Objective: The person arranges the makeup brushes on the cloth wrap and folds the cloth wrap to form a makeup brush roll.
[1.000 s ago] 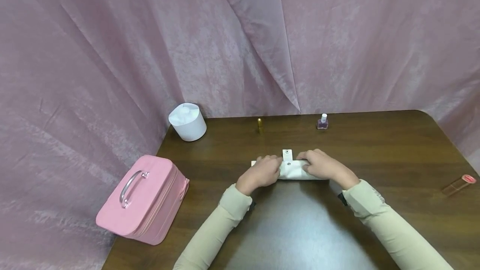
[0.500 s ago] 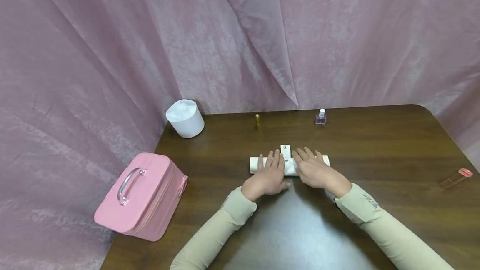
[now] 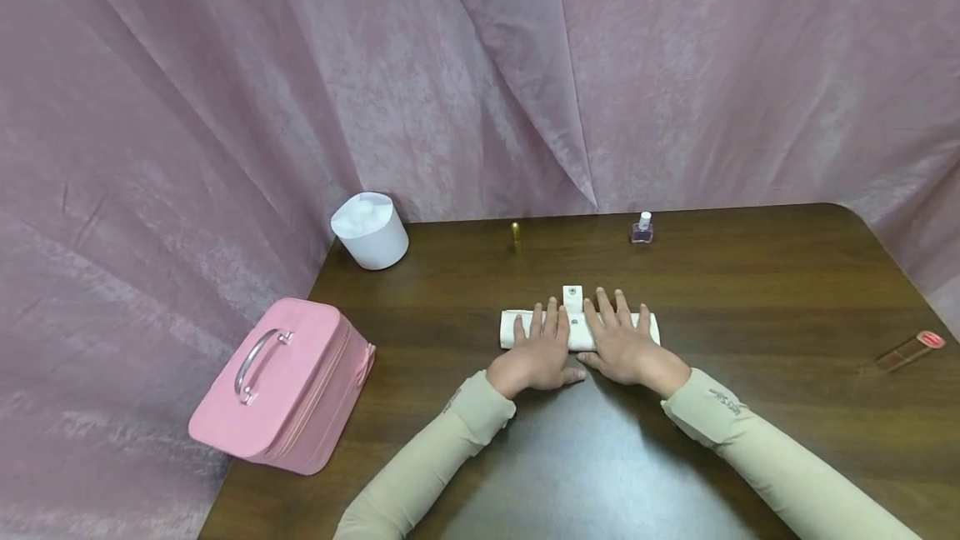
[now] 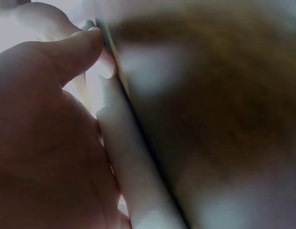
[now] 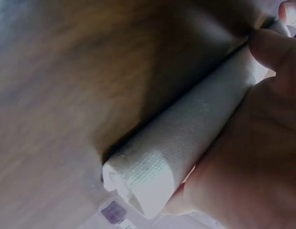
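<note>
A white rolled fabric pouch (image 3: pixel 512 328) lies across the middle of the dark wooden table (image 3: pixel 765 290), its snap tab (image 3: pixel 573 297) sticking out on the far side. My left hand (image 3: pixel 542 348) presses flat on the roll's left half with straight fingers. My right hand (image 3: pixel 624 342) lies flat on the right half in the same way. The left wrist view shows the white roll (image 4: pixel 126 157) under my palm (image 4: pixel 43 143), close and blurred. In the right wrist view the roll's open end (image 5: pixel 148 176) shows its coiled layers under my right palm (image 5: pixel 253 157).
A pink vanity case (image 3: pixel 285 386) with a metal handle sits at the table's left edge. At the back stand a white round container (image 3: pixel 371 232), a small gold tube (image 3: pixel 516 235) and a nail polish bottle (image 3: pixel 642 228). A clear tube with a red cap (image 3: pixel 909 351) lies far right. Pink curtain behind.
Both hands went from curled on the roll to lying flat on it with fingers stretched out. The roll shifted slightly away from me.
</note>
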The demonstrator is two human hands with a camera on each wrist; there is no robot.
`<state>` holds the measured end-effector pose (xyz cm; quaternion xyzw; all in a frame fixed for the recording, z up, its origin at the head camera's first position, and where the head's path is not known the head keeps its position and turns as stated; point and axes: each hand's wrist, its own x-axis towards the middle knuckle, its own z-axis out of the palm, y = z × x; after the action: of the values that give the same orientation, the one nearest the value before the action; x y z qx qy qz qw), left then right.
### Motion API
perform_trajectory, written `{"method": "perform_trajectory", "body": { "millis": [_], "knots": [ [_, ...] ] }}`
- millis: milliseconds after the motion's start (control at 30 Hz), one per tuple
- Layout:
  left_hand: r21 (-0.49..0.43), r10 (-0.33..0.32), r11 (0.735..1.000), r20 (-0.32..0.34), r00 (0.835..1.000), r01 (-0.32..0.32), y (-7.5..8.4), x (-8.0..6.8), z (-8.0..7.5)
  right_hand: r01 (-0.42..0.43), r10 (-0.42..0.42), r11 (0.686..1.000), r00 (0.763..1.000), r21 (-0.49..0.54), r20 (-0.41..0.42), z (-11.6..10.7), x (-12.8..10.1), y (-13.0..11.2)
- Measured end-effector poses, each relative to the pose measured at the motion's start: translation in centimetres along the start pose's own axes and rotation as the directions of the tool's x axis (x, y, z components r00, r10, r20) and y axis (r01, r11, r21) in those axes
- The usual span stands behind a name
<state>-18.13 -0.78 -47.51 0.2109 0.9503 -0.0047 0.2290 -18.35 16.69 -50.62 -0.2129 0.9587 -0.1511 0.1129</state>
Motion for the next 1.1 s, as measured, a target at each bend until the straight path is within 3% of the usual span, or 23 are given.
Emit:
{"method": "perform_trajectory", "body": {
  "millis": [167,367,667,867,1100],
  "knots": [
    [-0.006,0.009,1.0,0.004,1.0,-0.009,-0.3,-0.2,0.0,0.008,-0.008,1.0,1.0,-0.023,-0.007,0.1,-0.1,-0.3],
    [-0.06,0.045,0.997,0.033,0.998,-0.043,-1.1,-0.3,0.1,0.02,-0.02,1.0,1.0,0.022,0.014,-0.7,-0.7,-0.7],
    [-0.124,0.069,0.99,0.057,0.996,-0.061,-2.1,-0.1,0.0,0.013,-0.019,0.971,1.0,0.239,0.024,-2.9,0.3,-0.1],
    [-0.125,0.046,0.991,0.053,0.998,-0.039,-2.0,-0.3,-0.1,0.049,-0.026,0.959,0.996,0.278,-0.086,-4.1,2.6,-0.4],
    [-0.175,0.07,0.982,0.014,0.997,-0.067,-2.4,-0.3,-0.4,0.065,0.002,0.943,0.98,0.328,-0.201,-4.7,4.9,-0.4]
  ]
}}
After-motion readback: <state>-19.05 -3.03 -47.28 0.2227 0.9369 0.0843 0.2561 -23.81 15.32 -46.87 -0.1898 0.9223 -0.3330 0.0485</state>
